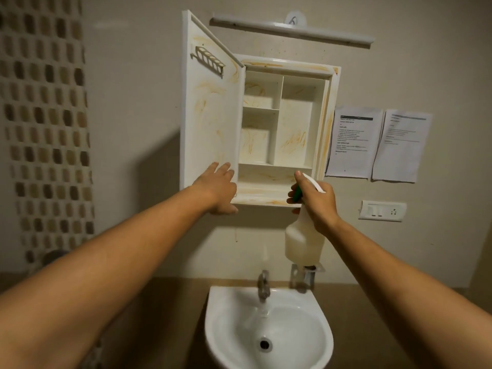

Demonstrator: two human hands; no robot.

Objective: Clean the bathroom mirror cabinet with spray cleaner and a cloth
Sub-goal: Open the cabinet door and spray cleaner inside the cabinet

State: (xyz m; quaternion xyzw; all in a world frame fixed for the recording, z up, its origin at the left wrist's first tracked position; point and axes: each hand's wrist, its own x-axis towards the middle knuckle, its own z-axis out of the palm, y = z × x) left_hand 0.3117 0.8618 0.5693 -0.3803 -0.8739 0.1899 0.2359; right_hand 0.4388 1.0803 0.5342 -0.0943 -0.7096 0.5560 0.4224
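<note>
Beige bathroom wall behind stained white plastic cabinet [282,129], door [210,107] ajar; below it, my left hand [218,190] splayed loose on the door, my right hand [314,201] clenched round a half-hidden white spray bottle [303,241].

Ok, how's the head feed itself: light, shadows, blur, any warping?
Head view: dim, warm light; the open cabinet door casts a broad shadow on the wall to its left; wide-angle lens bends the tiled wall and stretches both forearms; the papers are too soft to read.
</note>
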